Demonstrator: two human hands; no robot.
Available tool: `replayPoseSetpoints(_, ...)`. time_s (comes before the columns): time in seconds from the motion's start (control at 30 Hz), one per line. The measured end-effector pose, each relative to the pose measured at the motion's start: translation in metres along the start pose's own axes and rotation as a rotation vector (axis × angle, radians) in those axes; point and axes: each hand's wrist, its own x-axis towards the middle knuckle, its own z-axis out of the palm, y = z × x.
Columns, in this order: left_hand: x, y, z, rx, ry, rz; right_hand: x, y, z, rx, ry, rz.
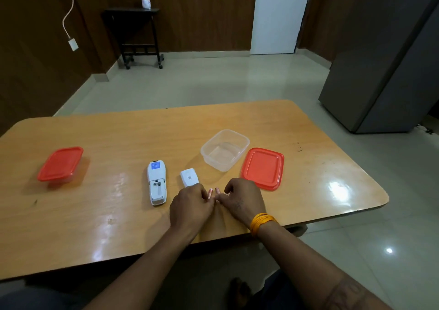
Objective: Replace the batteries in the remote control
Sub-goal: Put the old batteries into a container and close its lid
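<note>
- Both hands pinch one small pink battery each — left hand (190, 205), right hand (240, 198) — just above the surface (95, 214) near its front edge
- Batteries (210, 193) likely light, rigid, slippery — grip mid-length
- White remote (156, 182) lies face down beside them, compartment open, cover (189, 177) alongside

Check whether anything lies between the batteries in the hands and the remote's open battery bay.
Nothing visible does. The batteries are at the fingertips; only bare table lies before the remote. Its cover lies behind that path.
</note>
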Motion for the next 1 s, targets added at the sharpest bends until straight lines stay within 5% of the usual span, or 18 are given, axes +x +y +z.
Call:
replayPoseSetpoints(0.33, 0.009, -0.005, 0.002, -0.009, -0.015, -0.057, 0.006, -0.004, 0.003, -0.127, -0.027, 0.006)
replayPoseSetpoints(0.6, 0.065, 0.016, -0.012, -0.164, 0.091, -0.008, 0.057, -0.014, -0.036, 0.067, 0.246, 0.054)
replayPoseSetpoints(0.77, 0.121, 0.050, -0.012, 0.035, 0.085, 0.108, 0.118, -0.021, -0.043, -0.148, 0.156, 0.089)
replayPoseSetpoints(1.0, 0.154, 0.070, 0.009, 0.442, -0.135, 0.196, 0.146, -0.020, -0.035, -0.422, 0.049, 0.032)
